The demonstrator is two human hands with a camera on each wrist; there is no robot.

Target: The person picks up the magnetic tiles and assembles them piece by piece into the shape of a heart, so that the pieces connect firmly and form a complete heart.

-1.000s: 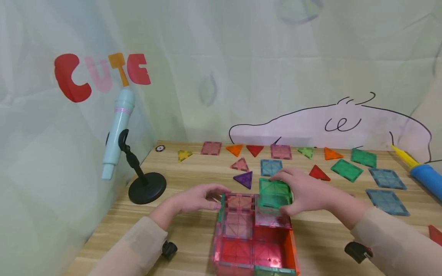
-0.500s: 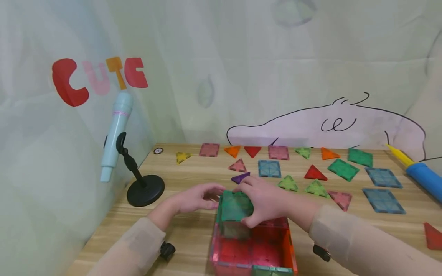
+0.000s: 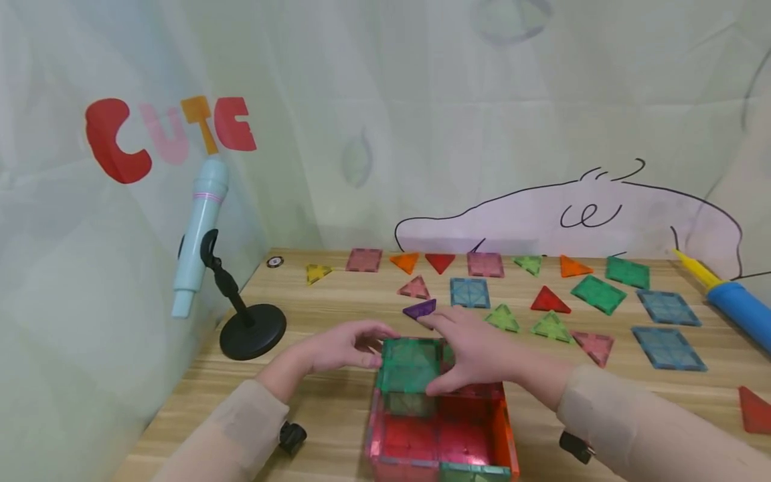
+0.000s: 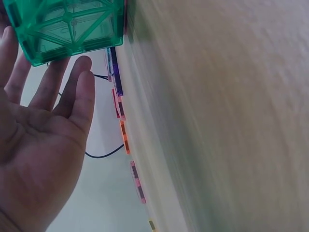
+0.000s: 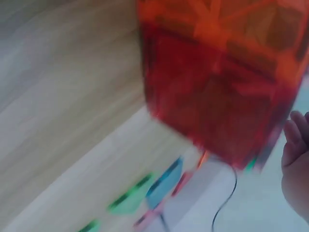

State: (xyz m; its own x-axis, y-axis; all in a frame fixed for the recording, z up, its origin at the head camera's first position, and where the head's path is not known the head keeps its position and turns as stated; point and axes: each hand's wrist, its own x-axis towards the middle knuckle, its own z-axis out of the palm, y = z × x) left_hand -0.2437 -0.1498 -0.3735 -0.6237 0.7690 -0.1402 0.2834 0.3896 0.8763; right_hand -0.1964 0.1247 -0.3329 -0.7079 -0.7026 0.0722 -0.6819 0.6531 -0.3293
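A box of see-through magnetic tiles (image 3: 506,436) stands in front of me, its front part uncovered. One green square tile (image 3: 411,367) lies flat over the back left of the box. My left hand (image 3: 343,347) is at the box's back left corner; in the left wrist view its fairly straight fingers touch a green wall tile (image 4: 72,24). Over the back of the box is my right hand (image 3: 482,348), fingers and thumb spread beside the green square's right edge. In the right wrist view, blurred, a red wall tile (image 5: 207,92) and an orange one (image 5: 231,24) fill the upper part.
Loose tiles lie across the wooden table behind the box, among them a purple triangle (image 3: 419,308), a blue square (image 3: 470,293) and a pink triangle (image 3: 593,347). A toy microphone stand (image 3: 253,331) is at the left, a blue-and-yellow pump (image 3: 737,301) at the right.
My right hand carried the green square leftward from the back right of the box to the back left, where it now lies flat. The hand has since shifted slightly right. My left hand stayed put.
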